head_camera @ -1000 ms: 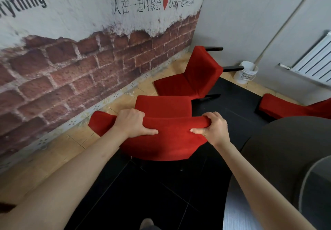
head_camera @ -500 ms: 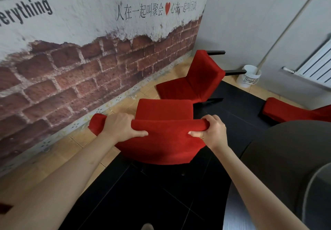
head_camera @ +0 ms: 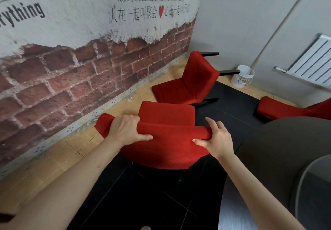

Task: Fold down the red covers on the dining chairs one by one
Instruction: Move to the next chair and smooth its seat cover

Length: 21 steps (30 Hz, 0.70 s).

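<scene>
I have both hands on the rolled top edge of the red cover (head_camera: 172,136) of the nearest dining chair (head_camera: 166,111), just below the middle of the frame. My left hand (head_camera: 127,129) is curled over the roll near its left end, fingers wrapped over the far side and the thumb lying along the near face, so that grip is closed around the fabric. My right hand (head_camera: 216,138) sits at the right end of the roll: the thumb presses into the near side and the fingers reach over the top, only loosely bent, pinching the cover between them. A short stub of the roll sticks out past my left hand toward the brick-patterned wall (head_camera: 75,75) on the left side of the frame.

Below the roll, the cover hangs down over the chair back as a broad red panel. Beyond my hands the red seat shows flat.

A second red chair (head_camera: 191,83) lies tipped over behind it, above centre, its dark legs pointing right toward a white bucket (head_camera: 242,76) by the grey wall. Part of a third red chair (head_camera: 286,109) shows at the right edge. A round dark desk (head_camera: 279,151) fills the lower right, and a white radiator (head_camera: 315,61) hangs at the upper right. The floor under the chairs is dark, with tan tiles along the wall.
</scene>
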Available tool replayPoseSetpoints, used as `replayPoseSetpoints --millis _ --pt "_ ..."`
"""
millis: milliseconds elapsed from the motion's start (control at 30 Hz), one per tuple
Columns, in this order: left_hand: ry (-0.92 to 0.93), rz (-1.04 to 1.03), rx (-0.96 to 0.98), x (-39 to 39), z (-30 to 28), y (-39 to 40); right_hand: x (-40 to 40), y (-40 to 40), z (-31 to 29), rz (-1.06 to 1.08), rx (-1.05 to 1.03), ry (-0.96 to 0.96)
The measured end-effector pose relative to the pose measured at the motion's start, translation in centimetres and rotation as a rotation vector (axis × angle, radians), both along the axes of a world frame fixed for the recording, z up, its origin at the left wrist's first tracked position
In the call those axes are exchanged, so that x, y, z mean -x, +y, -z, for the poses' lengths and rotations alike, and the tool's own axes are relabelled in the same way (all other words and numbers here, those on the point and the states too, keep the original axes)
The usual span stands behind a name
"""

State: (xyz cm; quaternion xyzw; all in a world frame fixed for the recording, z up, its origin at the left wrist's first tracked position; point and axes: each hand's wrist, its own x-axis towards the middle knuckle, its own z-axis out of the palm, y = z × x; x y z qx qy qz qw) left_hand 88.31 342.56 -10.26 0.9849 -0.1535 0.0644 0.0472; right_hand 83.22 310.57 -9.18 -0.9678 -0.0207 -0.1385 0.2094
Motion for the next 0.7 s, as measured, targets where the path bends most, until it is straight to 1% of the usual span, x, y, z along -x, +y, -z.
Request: replayPoseSetpoints --millis 67,133,367,567,700 --pt "0.002 0.028 -0.027 -0.2 0.1 -1.0 0.5 -0.7 0.4 0.021 0.108 0.001" --pt "0.012 0.047 -0.055 -0.4 0.2 -2.0 1.1 -1.3 0.6 0.052 0.186 0.049" --pt "0.001 0.111 -0.104 -0.1 0.4 -4.4 2.6 -3.1 0.9 0.128 0.357 0.178" --pt "0.024 0.127 -0.14 -0.7 0.2 -3.9 2.6 -2.5 0.8 0.129 0.349 0.173" --pt "0.014 0.126 -0.132 -1.2 0.2 -1.9 2.1 -0.8 0.7 0.099 0.297 0.068"
